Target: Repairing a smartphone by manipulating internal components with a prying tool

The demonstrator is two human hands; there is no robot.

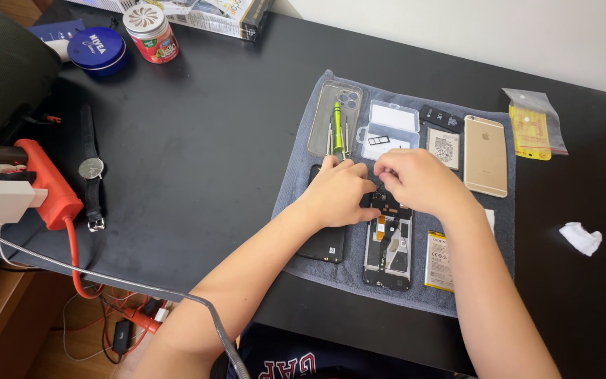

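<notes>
The opened black smartphone frame (388,245) was laid on the grey towel (296,182) near the table's front edge, its back cover already off and its internals bared. A flat yellow-labelled battery (439,261) was set just beside it, so disassembly was judged well advanced, with the upper parts still to be worked. Both hands were brought together over the frame's top end: the left hand (339,193) and right hand (419,181) were curled, fingertips pinched at something too small to tell. Beyond, a green-handled screwdriver (337,126) was rested on a clear phone case (319,123).
</notes>
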